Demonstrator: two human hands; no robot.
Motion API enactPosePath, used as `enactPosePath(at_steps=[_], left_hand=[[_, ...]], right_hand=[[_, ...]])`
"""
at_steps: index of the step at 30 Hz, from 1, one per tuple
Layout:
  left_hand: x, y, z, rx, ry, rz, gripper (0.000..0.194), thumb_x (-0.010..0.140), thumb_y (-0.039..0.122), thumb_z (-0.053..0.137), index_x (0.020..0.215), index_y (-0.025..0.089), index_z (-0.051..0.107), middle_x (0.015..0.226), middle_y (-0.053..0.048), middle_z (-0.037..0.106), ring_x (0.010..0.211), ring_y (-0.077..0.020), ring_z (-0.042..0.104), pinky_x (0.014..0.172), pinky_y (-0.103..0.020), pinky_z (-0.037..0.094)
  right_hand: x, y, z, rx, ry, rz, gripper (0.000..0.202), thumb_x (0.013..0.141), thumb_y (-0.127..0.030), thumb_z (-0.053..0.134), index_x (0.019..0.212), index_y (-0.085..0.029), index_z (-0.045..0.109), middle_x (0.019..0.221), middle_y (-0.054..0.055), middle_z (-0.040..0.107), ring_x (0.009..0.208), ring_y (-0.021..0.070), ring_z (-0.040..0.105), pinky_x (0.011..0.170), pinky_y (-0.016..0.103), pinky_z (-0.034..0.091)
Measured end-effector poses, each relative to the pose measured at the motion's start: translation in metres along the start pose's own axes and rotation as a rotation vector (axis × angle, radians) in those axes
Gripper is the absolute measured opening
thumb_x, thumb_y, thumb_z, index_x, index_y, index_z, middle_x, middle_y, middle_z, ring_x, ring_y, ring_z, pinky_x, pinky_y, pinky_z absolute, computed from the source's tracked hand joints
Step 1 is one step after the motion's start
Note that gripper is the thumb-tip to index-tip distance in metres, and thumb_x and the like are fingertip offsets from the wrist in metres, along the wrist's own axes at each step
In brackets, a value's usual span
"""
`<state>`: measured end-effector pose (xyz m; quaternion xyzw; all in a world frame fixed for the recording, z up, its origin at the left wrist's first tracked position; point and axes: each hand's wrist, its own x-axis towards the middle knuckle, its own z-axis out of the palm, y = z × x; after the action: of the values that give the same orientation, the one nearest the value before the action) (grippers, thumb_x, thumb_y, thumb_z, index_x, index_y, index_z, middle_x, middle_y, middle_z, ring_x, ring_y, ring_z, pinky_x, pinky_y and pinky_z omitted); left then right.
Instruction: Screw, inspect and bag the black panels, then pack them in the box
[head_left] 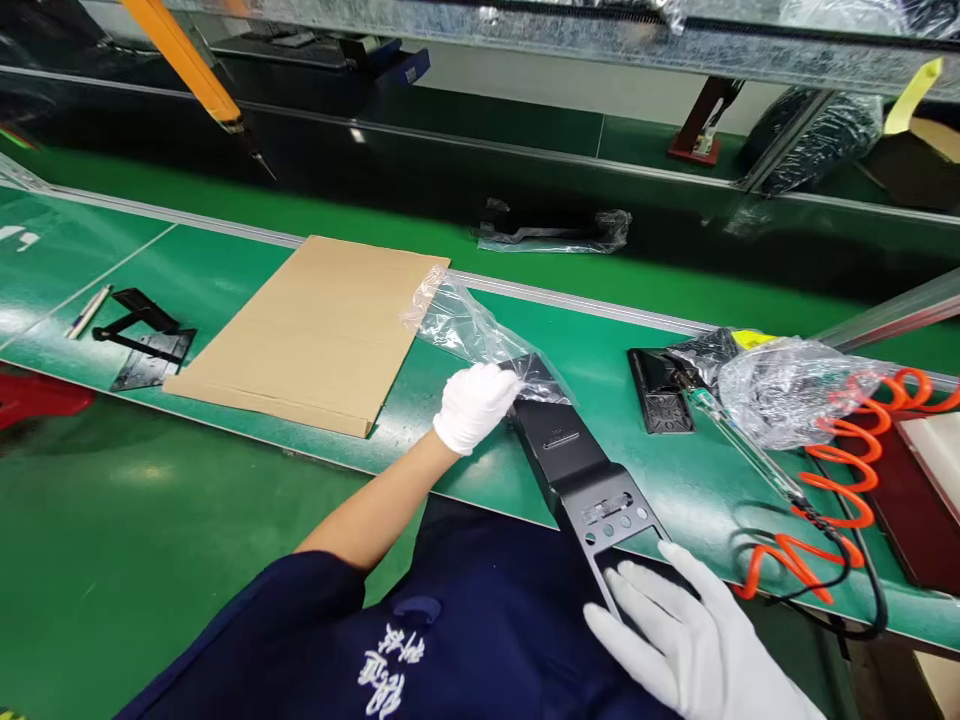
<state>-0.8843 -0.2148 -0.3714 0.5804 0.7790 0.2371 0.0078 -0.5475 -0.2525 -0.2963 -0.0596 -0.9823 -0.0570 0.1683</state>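
Note:
A long black panel (559, 445) with a bend, round holes and a rectangular cut-out lies slanted across the bench edge toward my body. Its far end is inside a clear plastic bag (469, 325). My left hand (478, 407), in a white glove, is closed on the mouth of the bag at the panel's left side. Over the near end of the panel lies my right hand (686, 635), also gloved, with its fingers stretched out and apart across the cut-out. Whether its palm presses on the panel is hidden.
Left of the bag lies a flat cardboard sheet (315, 330), with a black bracket (146, 325) beyond it. On the right are an electric screwdriver (739, 440), a coiled orange hose (862, 470) and bundled plastic wrap (784, 385). A yellow tool (184, 60) hangs upper left.

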Motion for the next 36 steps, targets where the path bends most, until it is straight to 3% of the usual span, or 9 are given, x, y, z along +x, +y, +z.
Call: enactPosePath(at_steps=[8, 15, 21, 23, 25, 27, 28, 32, 36], left_hand=[[0.047, 0.023, -0.015, -0.118, -0.118, -0.205, 0.032, 0.101, 0.045, 0.056, 0.080, 0.022, 0.064, 0.080, -0.002, 0.071, 0.081, -0.0209, 0.067, 0.069, -0.030, 0.040], [0.046, 0.025, -0.013, -0.156, -0.101, -0.226, 0.030, 0.100, 0.043, 0.057, 0.079, 0.022, 0.063, 0.078, -0.001, 0.070, 0.080, -0.0198, 0.067, 0.068, -0.030, 0.040], [0.030, 0.026, -0.015, -0.095, -0.042, -0.223, 0.018, 0.100, 0.036, 0.062, 0.111, 0.023, 0.068, 0.080, 0.001, 0.073, 0.081, -0.0203, 0.073, 0.069, -0.028, 0.043], [0.015, 0.026, -0.011, -0.052, -0.049, -0.171, 0.017, 0.101, 0.035, 0.061, 0.108, 0.022, 0.069, 0.078, 0.001, 0.074, 0.078, -0.0203, 0.074, 0.066, -0.028, 0.044], [0.001, 0.025, -0.002, -0.019, -0.046, -0.067, 0.017, 0.102, 0.034, 0.059, 0.100, 0.021, 0.070, 0.076, 0.000, 0.074, 0.073, -0.0197, 0.073, 0.064, -0.028, 0.044], [-0.008, 0.026, 0.010, -0.020, 0.001, 0.095, 0.019, 0.103, 0.030, 0.056, 0.093, 0.021, 0.071, 0.074, -0.001, 0.075, 0.068, -0.0189, 0.073, 0.062, -0.029, 0.045], [-0.010, 0.028, 0.016, -0.026, 0.036, 0.170, 0.020, 0.102, 0.028, 0.055, 0.091, 0.022, 0.071, 0.074, -0.001, 0.075, 0.067, -0.0184, 0.072, 0.061, -0.028, 0.046], [-0.002, 0.042, 0.027, -0.029, 0.137, 0.291, 0.029, 0.104, 0.024, 0.048, 0.086, 0.021, 0.071, 0.076, -0.003, 0.076, 0.069, -0.0193, 0.073, 0.066, -0.029, 0.052], [0.004, 0.041, 0.015, 0.082, 0.404, 0.252, 0.032, 0.101, 0.039, 0.057, 0.112, 0.013, 0.072, 0.103, -0.016, 0.078, 0.094, -0.0295, 0.075, 0.081, -0.039, 0.057]], right_hand=[[-0.008, -0.001, 0.004, 0.061, -0.002, 0.043, 0.048, 0.088, 0.000, 0.049, 0.124, -0.027, 0.067, 0.114, 0.002, 0.069, 0.117, 0.0185, 0.057, 0.136, 0.050, 0.013], [-0.004, 0.001, 0.006, 0.098, 0.026, 0.073, 0.048, 0.086, 0.001, 0.049, 0.120, -0.028, 0.069, 0.110, 0.002, 0.069, 0.113, 0.0168, 0.058, 0.136, 0.045, 0.015], [-0.015, 0.003, 0.009, 0.156, 0.139, 0.144, 0.049, 0.086, 0.004, 0.050, 0.119, -0.026, 0.070, 0.113, 0.000, 0.071, 0.115, 0.0116, 0.062, 0.138, 0.040, 0.021], [-0.027, 0.003, 0.017, 0.233, 0.241, 0.340, 0.041, 0.087, -0.004, 0.056, 0.120, -0.024, 0.070, 0.115, 0.000, 0.072, 0.113, 0.0106, 0.066, 0.128, 0.030, 0.039], [-0.036, 0.004, 0.031, 0.398, 0.393, 0.822, 0.034, 0.087, -0.022, 0.067, 0.121, -0.022, 0.071, 0.111, 0.002, 0.073, 0.103, 0.0120, 0.070, 0.101, 0.021, 0.058], [-0.038, 0.007, 0.048, 0.713, 0.575, 1.385, 0.049, 0.081, -0.043, 0.077, 0.124, -0.020, 0.069, 0.108, 0.005, 0.074, 0.096, 0.0159, 0.072, 0.081, 0.021, 0.061], [-0.037, 0.010, 0.056, 0.888, 0.651, 1.563, 0.058, 0.078, -0.050, 0.078, 0.126, -0.019, 0.067, 0.108, 0.006, 0.074, 0.096, 0.0179, 0.073, 0.079, 0.024, 0.063], [-0.020, 0.014, 0.083, 1.309, 0.800, 1.673, 0.065, 0.067, -0.054, 0.083, 0.117, -0.015, 0.068, 0.113, 0.011, 0.072, 0.103, 0.0234, 0.073, 0.089, 0.032, 0.065], [-0.008, 0.010, 0.096, 1.476, 0.885, 1.745, 0.066, 0.060, -0.050, 0.087, 0.112, -0.014, 0.066, 0.116, 0.011, 0.071, 0.106, 0.0229, 0.073, 0.092, 0.030, 0.065]])
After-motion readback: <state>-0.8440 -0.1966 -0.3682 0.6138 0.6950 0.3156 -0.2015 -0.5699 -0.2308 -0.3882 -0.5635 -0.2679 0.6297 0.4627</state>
